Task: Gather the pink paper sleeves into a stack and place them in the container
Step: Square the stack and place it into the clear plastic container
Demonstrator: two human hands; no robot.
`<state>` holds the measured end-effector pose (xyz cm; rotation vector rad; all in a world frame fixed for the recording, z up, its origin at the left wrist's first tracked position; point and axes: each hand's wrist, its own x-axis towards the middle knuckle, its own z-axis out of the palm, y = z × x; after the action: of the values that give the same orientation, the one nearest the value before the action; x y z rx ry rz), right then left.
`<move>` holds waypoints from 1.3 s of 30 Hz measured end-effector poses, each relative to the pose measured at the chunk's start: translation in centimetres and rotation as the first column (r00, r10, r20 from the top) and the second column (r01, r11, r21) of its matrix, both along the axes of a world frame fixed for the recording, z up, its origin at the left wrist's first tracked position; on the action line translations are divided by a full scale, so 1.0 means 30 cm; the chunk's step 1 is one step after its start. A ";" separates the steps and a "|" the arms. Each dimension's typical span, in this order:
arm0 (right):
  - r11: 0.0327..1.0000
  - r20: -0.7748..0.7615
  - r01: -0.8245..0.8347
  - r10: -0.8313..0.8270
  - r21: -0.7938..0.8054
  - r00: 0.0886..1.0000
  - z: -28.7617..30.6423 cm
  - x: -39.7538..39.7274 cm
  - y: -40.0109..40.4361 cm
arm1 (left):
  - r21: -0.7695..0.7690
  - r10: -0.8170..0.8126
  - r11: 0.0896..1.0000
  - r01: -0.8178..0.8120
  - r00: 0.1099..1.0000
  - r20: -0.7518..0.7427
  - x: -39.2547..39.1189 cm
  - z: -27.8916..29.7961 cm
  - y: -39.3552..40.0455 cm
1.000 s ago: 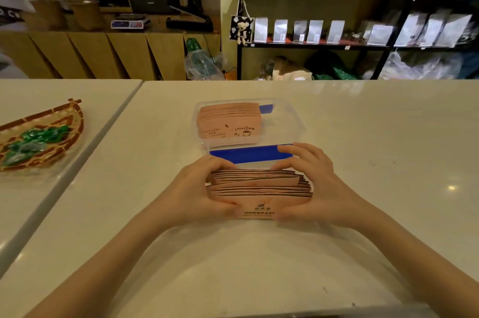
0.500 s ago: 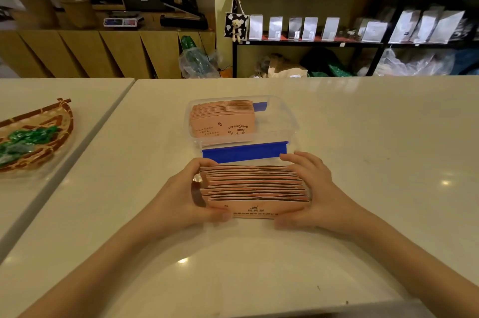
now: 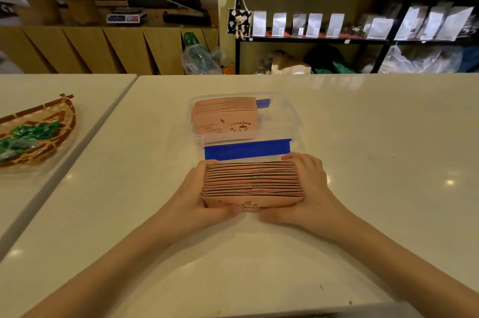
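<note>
A stack of pink paper sleeves (image 3: 251, 182) stands on edge on the white table, squared up between both hands. My left hand (image 3: 197, 195) presses its left end, thumb along the front. My right hand (image 3: 308, 188) presses its right end, fingers curled over the far corner. Just beyond the stack sits a clear plastic container (image 3: 290, 120) with blue clips. Inside it, on the left, another stack of pink sleeves (image 3: 224, 118) leans upright with coffee print facing me.
A woven basket (image 3: 62, 120) holding green wrapped sweets rests on the neighbouring table at the left, across a narrow gap. Shelves of silver bags and a wooden counter stand beyond the table's far edge.
Both hands have pushed the loose, fanned sleeves together into a tighter, squarer block. The stack stays on the table just in front of the container.
</note>
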<state>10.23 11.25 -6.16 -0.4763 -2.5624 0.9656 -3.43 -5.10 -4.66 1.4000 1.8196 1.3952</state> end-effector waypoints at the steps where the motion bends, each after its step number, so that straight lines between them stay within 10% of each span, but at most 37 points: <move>1: 1.000 0.009 -0.026 0.026 -0.014 1.000 0.004 0.004 0.007 | -0.005 0.002 1.000 -0.002 1.000 -0.015 -0.004 -0.003 -0.001; 16: 0.991 0.005 0.014 -0.013 -0.136 1.000 0.005 0.002 0.027 | -0.115 0.127 0.984 -0.139 0.986 -0.109 -0.039 -0.038 -0.007; 39: 0.993 0.045 -0.019 0.014 0.119 0.999 -0.031 0.019 0.019 | -0.154 0.121 0.979 -0.130 0.990 -0.068 -0.015 -0.042 -0.014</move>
<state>10.80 11.82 -7.08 -0.4482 -2.6488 0.8100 -3.90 -5.51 -5.92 1.2774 2.0396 1.2491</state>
